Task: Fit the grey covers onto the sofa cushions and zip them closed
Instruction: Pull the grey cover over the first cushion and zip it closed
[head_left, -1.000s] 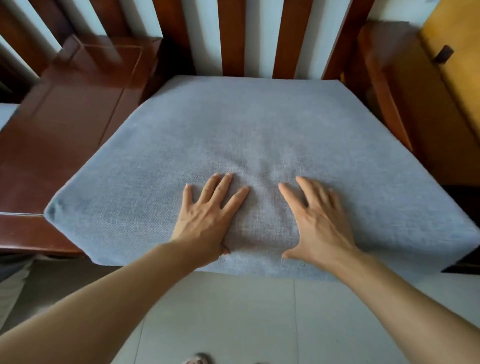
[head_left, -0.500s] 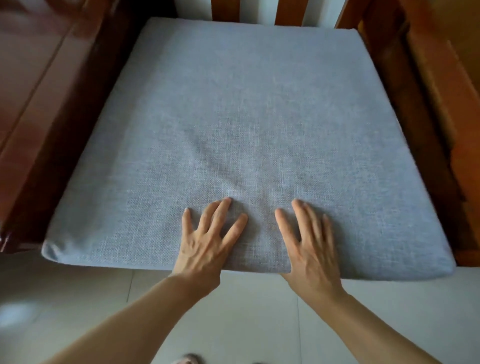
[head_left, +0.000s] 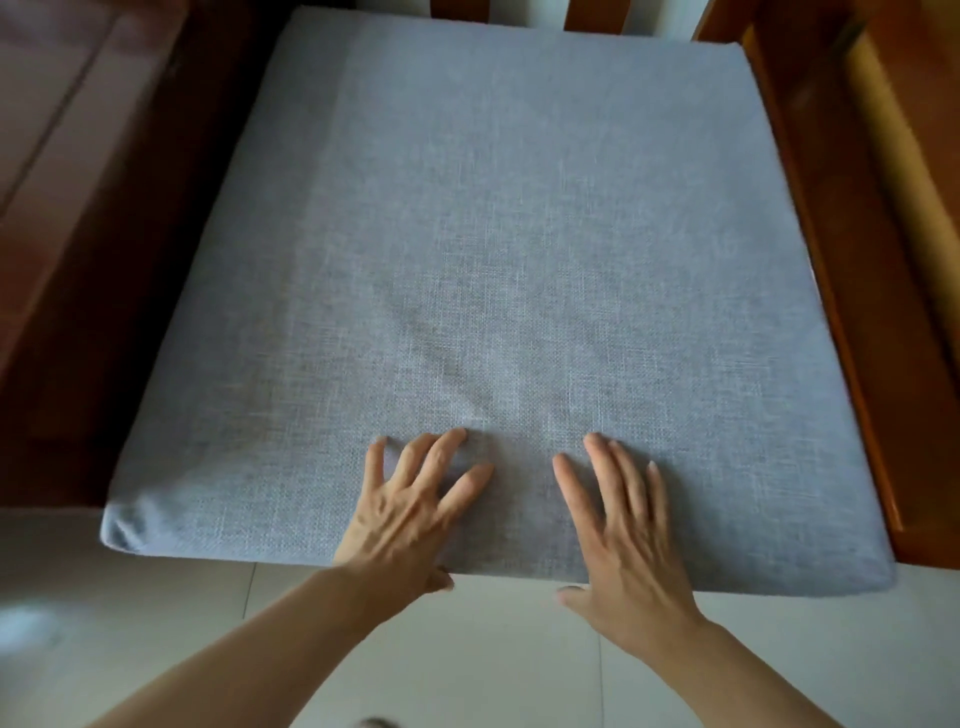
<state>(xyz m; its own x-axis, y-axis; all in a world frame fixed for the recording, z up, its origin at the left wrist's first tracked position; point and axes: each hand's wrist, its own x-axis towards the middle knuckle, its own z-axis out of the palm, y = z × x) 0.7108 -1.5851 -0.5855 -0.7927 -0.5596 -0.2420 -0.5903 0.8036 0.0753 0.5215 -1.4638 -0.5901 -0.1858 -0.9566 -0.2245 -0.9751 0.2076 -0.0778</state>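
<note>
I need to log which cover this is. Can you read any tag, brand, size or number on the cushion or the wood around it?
None: no tag, print or number shows on the grey cushion, the wooden frame or the floor. Both hands lie flat on the fabric, left, right.

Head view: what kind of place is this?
Probably a home living room: a grey woven-fabric seat cushion on a polished red-brown wooden sofa frame, over a pale tiled floor.
</note>
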